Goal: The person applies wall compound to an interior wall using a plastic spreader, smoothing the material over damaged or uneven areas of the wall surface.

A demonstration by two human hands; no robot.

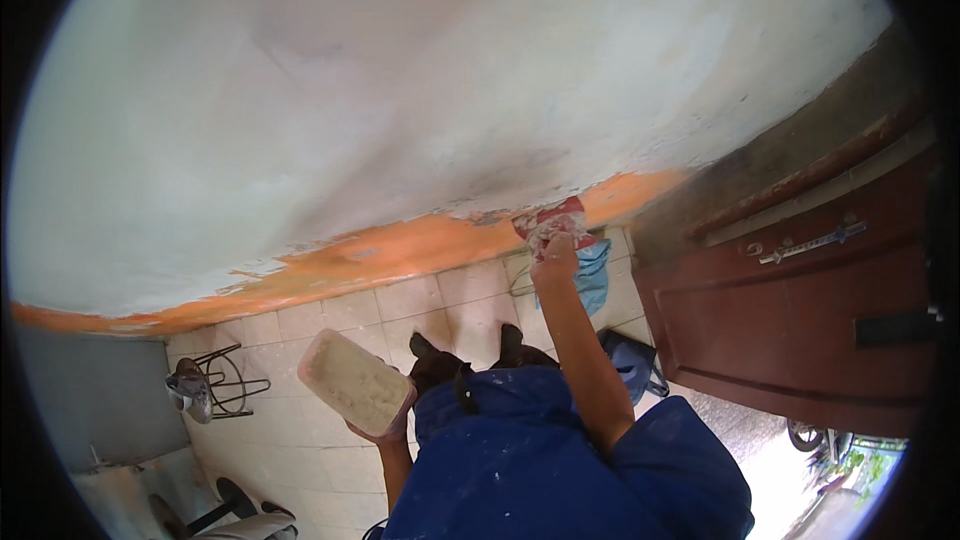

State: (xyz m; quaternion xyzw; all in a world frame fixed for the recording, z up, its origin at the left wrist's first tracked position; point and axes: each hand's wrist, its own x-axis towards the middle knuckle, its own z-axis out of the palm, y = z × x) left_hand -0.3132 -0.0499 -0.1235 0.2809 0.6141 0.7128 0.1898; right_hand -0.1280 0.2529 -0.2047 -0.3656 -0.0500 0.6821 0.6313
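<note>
My left hand (378, 433) is closed around the near end of a pale rectangular plastic tub (320, 343), supporting it from below. Off-white putty (357, 387) fills much of the tub. Up at the wall, my right hand (556, 260) grips a red putty spreader (571, 208) smeared with white putty. The spreader lies at the lower part of the wall (480, 100), over the orange band (400, 248); whether its edge touches the surface I cannot tell. White paste also coats the fingers of my right hand.
A light blue plastic bag (594, 280) and a dark blue bag (632, 365) lie on the tiled floor (290, 450) to the right. Beyond them is a brown door (780, 310) with a metal bolt. At left stands a metal-framed stool (232, 380) with things on it.
</note>
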